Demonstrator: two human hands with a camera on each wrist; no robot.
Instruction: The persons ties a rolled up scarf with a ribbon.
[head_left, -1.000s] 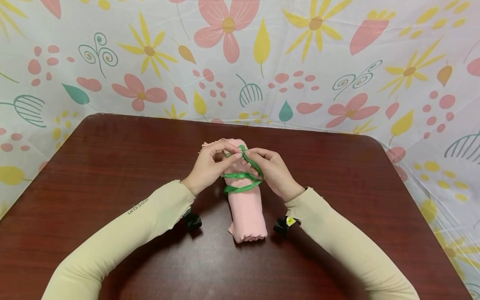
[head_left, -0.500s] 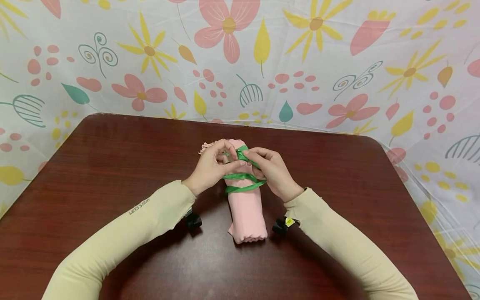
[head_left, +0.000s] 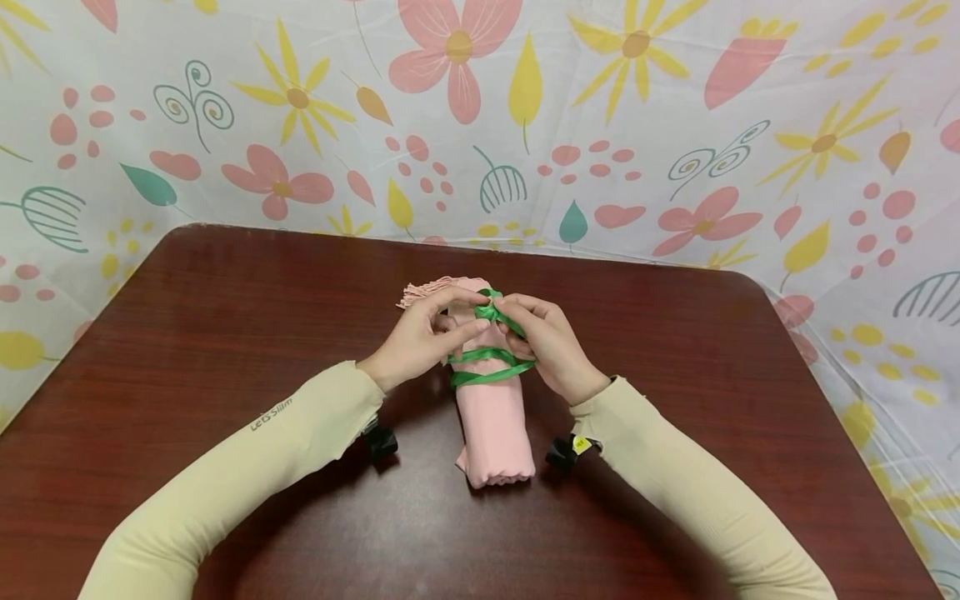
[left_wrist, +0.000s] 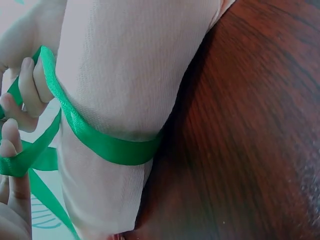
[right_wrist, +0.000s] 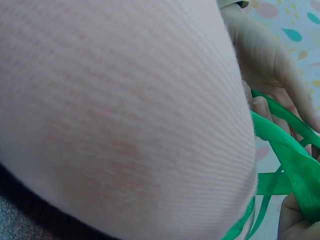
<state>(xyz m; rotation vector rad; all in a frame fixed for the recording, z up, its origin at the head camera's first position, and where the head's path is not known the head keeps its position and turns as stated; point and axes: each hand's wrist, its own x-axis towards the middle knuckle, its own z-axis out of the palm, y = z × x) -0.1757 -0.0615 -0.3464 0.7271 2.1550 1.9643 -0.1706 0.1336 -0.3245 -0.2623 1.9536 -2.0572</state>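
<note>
A rolled pink cloth [head_left: 497, 433] with a fringed end lies lengthwise on the table, and green ribbon [head_left: 480, 378] crosses it in several bands. Over its far end, my left hand [head_left: 416, 337] pinches the ribbon between index finger and thumb. Facing it, my right hand [head_left: 557, 346] pinches the same ribbon from the other side, where it bunches into a loop or knot. In the left wrist view the ribbon [left_wrist: 115, 148] wraps the roll and runs to the fingers at left. The right wrist view shows ribbon [right_wrist: 297, 170] between both hands; cloth hides much of them.
The dark brown wooden table [head_left: 300, 500] extends around the roll. Behind it hangs a white curtain [head_left: 345, 67] printed with flowers and leaves. Black wrist cameras, such as the left one [head_left: 381, 446], sit beneath both cream sleeves.
My left fingers came apart from the ribbon's crossing, then closed in on it again. The bunched ribbon between the hands now looks wider and looped. My right hand and the roll stay nearly in place.
</note>
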